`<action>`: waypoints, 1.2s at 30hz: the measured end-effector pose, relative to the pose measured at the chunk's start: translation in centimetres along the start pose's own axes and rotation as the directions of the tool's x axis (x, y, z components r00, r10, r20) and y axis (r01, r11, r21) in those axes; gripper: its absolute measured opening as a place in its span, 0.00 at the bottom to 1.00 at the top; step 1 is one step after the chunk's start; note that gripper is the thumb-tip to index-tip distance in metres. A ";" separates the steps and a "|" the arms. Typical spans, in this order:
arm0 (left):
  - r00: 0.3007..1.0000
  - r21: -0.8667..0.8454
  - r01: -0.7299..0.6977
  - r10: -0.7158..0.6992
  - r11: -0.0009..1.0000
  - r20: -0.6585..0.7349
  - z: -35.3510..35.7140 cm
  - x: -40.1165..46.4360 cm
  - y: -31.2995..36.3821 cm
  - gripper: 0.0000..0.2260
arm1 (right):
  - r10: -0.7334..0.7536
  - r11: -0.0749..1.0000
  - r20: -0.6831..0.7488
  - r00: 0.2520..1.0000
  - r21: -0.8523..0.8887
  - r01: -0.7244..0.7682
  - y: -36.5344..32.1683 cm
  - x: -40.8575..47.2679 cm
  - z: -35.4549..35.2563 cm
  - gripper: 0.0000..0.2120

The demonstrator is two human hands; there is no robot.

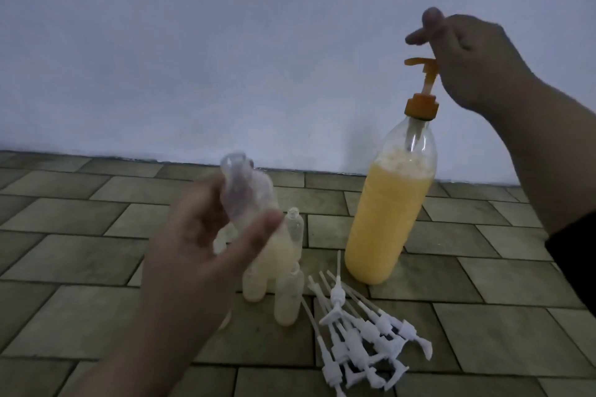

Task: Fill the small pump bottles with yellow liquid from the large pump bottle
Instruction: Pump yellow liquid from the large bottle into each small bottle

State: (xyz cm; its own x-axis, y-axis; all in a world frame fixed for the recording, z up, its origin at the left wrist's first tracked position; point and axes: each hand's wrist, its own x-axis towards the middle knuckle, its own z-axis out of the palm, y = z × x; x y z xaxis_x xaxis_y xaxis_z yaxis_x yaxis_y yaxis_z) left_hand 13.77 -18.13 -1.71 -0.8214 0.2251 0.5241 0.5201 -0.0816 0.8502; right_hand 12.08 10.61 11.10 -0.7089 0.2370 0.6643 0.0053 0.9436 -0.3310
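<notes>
A large clear bottle (pixel 387 216) of yellow liquid stands on the tiled floor at centre right, topped by an orange pump (pixel 422 87) with its head raised. My right hand (pixel 474 58) hovers at the pump head, fingers loosely apart, touching or just beside it. My left hand (pixel 200 235) holds an empty small clear bottle (pixel 240 184), tilted, mouth up, left of the large bottle. Several small bottles (pixel 287 296) stand on the floor behind that hand, some holding pale yellow liquid, one (pixel 295 226) empty and uncapped.
A pile of several white pump tops (pixel 364 338) with long dip tubes lies on the floor in front of the large bottle. A pale wall (pixel 225 58) rises just behind the bottles. The floor is brownish rectangular tile (pixel 483 332).
</notes>
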 end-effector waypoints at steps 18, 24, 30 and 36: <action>0.923 0.318 -0.085 -0.045 0.944 0.382 10.1 13.6 -0.6 0.21 | 0.137 0.961 0.417 0.899 0.164 -0.223 1.7 2.7 0.0 0.22; 0.904 0.375 -0.208 0.030 0.903 0.427 11.2 13.6 -0.2 0.22 | 0.040 0.973 -0.033 0.999 0.229 -0.031 1.5 0.5 3.1 0.21; 0.898 0.383 -0.272 0.090 0.883 0.431 11.2 13.4 0.4 0.24 | -0.140 0.977 -0.265 0.954 0.119 0.176 3.1 -2.7 4.7 0.18; 0.902 0.431 -0.324 0.137 0.842 0.410 11.3 13.4 1.3 0.24 | -0.186 0.983 -0.263 0.947 -0.054 0.178 3.4 -4.5 4.1 0.21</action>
State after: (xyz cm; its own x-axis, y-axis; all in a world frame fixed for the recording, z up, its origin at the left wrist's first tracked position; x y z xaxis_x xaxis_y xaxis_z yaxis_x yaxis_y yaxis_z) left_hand 6.05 -4.25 5.83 -0.5730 0.5899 0.5689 0.8053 0.2766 0.5243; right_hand 12.40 11.78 4.29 -0.4869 0.1094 0.8666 -0.0834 0.9818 -0.1707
